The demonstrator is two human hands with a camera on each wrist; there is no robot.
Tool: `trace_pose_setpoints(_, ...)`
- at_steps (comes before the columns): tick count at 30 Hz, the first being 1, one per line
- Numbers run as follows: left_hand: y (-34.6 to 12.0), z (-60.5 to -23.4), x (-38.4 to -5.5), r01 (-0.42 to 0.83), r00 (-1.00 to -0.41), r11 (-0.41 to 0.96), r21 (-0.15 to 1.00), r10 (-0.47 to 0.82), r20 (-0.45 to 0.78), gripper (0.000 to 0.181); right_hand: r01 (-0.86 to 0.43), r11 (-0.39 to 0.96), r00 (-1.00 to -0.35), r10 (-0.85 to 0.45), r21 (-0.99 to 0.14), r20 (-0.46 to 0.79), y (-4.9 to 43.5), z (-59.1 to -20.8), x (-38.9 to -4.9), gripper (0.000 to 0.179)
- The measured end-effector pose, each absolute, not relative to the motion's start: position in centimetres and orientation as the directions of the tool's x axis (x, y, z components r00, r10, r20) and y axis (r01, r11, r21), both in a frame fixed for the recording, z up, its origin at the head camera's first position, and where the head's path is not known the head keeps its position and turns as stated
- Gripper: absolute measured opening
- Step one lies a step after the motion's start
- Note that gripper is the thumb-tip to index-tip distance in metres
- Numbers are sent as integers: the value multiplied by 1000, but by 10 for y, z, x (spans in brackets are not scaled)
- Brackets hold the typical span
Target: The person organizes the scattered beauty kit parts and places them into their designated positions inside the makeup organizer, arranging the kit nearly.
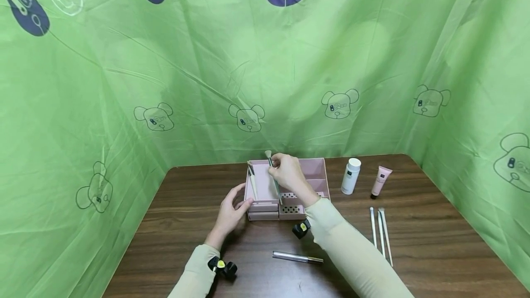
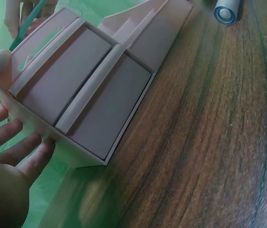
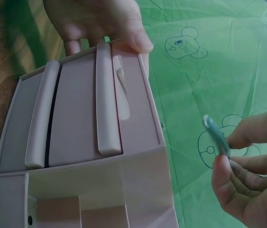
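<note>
A pink makeup organizer [image 1: 262, 183] with drawers and open compartments stands on the table. My left hand [image 1: 229, 212] holds its left front corner, the thumb over the top edge and the fingers spread along the side wall [image 2: 43, 130]. Between thumb and fingers, my right hand [image 1: 290, 174] pinches a makeup brush [image 3: 216, 135] with a green handle. The brush slants above the organizer, its pale bristle head up at the back and its handle end toward the front. A second makeup brush [image 1: 253, 186], with a pale handle, lies in the organizer's left top section.
To the right stand a white bottle [image 1: 350, 176] and a pink tube [image 1: 380, 182] with a black cap. Several slim brushes [image 1: 381, 233] lie in front of them. A silver tube with a dark end [image 1: 296, 257] lies near the front. A green curtain [image 1: 290, 68] surrounds the table.
</note>
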State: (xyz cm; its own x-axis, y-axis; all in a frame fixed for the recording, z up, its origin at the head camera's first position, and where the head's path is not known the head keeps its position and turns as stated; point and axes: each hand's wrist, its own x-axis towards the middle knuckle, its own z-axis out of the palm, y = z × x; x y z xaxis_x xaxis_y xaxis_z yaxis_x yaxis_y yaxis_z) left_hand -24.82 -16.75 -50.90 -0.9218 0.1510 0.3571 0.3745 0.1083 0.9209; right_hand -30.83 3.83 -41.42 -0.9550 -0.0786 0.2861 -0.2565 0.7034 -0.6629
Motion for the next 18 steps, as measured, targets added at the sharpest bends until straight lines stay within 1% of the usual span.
trace_pose_setpoints(14, -169, -509, -248, 380, -920, 118, 917, 148, 363, 57, -202, 714, -974, -72, -671, 216, 29, -413, -316, 35)
trace_pose_setpoints(18, -169, -510, -248, 387, -917, 106, 916, 149, 371, 57, -200, 712, -974, -74, -673, 212, 25, -413, -318, 36)
